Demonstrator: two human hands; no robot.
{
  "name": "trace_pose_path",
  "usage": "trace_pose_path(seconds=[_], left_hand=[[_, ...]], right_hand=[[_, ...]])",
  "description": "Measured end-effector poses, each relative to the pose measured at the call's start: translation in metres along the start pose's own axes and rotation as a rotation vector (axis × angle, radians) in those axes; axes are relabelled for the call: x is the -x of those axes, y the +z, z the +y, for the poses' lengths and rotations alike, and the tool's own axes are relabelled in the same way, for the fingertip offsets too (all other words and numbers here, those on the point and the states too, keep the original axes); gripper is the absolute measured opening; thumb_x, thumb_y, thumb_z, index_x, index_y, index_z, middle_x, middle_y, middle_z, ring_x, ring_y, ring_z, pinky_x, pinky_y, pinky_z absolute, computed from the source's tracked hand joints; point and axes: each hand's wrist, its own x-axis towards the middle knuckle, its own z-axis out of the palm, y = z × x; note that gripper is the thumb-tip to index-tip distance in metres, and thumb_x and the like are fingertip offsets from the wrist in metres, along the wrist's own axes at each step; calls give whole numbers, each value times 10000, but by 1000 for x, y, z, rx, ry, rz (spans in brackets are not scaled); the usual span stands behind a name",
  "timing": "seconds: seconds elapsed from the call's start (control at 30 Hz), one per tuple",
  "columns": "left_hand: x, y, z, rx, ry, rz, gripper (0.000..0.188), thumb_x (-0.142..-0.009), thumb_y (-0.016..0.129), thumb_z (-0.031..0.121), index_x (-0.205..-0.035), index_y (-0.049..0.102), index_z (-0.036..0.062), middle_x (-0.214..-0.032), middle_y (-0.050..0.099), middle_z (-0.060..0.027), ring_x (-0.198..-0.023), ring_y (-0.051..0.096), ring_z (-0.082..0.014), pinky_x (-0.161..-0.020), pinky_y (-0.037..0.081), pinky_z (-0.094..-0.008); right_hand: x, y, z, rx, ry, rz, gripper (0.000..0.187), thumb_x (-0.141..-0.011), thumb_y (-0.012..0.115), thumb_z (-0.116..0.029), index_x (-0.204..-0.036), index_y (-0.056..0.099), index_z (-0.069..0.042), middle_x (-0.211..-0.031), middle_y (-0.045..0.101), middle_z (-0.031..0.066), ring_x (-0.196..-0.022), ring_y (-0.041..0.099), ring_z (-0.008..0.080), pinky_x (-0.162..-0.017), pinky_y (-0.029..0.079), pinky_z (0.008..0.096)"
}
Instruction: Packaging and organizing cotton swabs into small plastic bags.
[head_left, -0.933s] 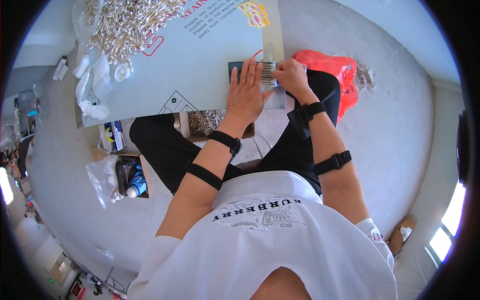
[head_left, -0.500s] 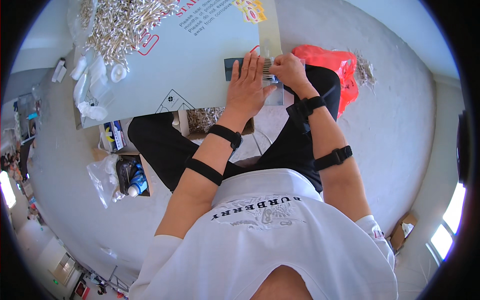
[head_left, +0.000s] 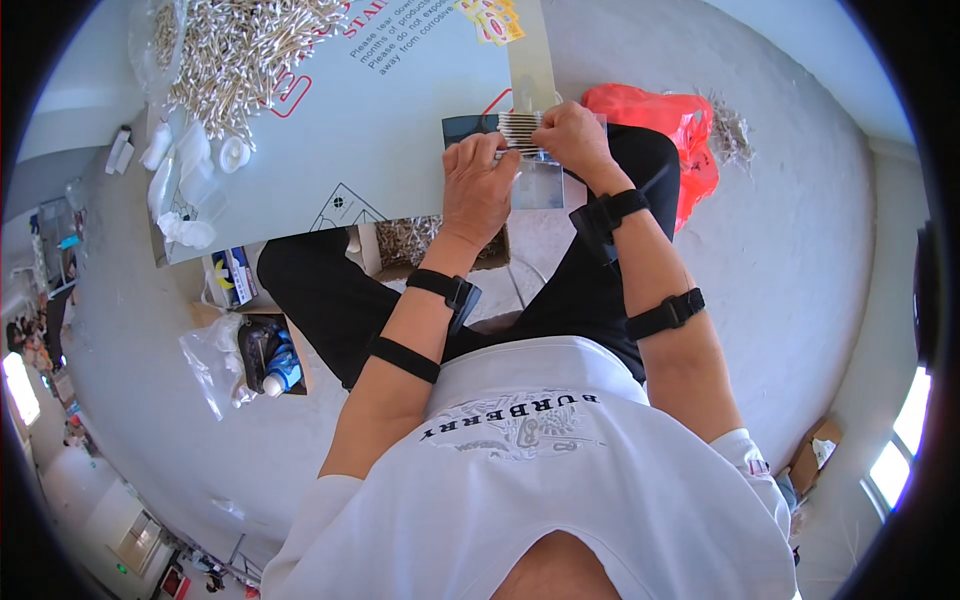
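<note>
A row of cotton swabs (head_left: 519, 130) lies side by side between my hands, white tips to the left. Beneath them is a flat, see-through packet (head_left: 540, 187) with a dark panel (head_left: 462, 127) at its left. My right hand (head_left: 577, 138) is closed, its fingertips pinching the right part of the row. My left hand (head_left: 476, 190) has curled fingers, with thumb and forefinger drawn together at the lower left ends of the swabs; exactly how many swabs it grips is hidden.
A big heap of cotton swabs (head_left: 245, 60) covers the far left of the printed board (head_left: 400, 160). White plastic containers (head_left: 195, 170) stand near its left edge, yellow stickers (head_left: 490, 20) at the far side. A box of swabs (head_left: 405, 240) sits below; a red bag (head_left: 650, 115) lies right.
My left hand has gone from lying flat with fingers stretched over the packet to curled, drawing back and uncovering the swab row. My right hand has shifted slightly left and stays closed.
</note>
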Motion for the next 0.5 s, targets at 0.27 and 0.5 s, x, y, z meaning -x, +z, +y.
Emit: trace_pose_path(seconds=[0.27, 0.5], left_hand=[[-9, 1, -1, -1, 48, -3, 71, -750, 622, 110, -808, 583, 98, -911, 515, -48, -939, 498, -237, -861, 368, -385], [-6, -12, -15, -132, 22, -20, 92, -756, 612, 109, -837, 574, 89, -917, 512, -53, -951, 487, -248, -855, 362, -398]], right_hand=[[-1, 1, -1, 49, -14, 0, 195, -684, 643, -222, -749, 711, -51, -803, 682, 204, -793, 669, 363, -728, 539, 429], [0, -3, -4, 64, 6, -19, 197, -675, 656, -223, -755, 718, -55, -808, 688, 195, -797, 671, 354, -738, 541, 419]])
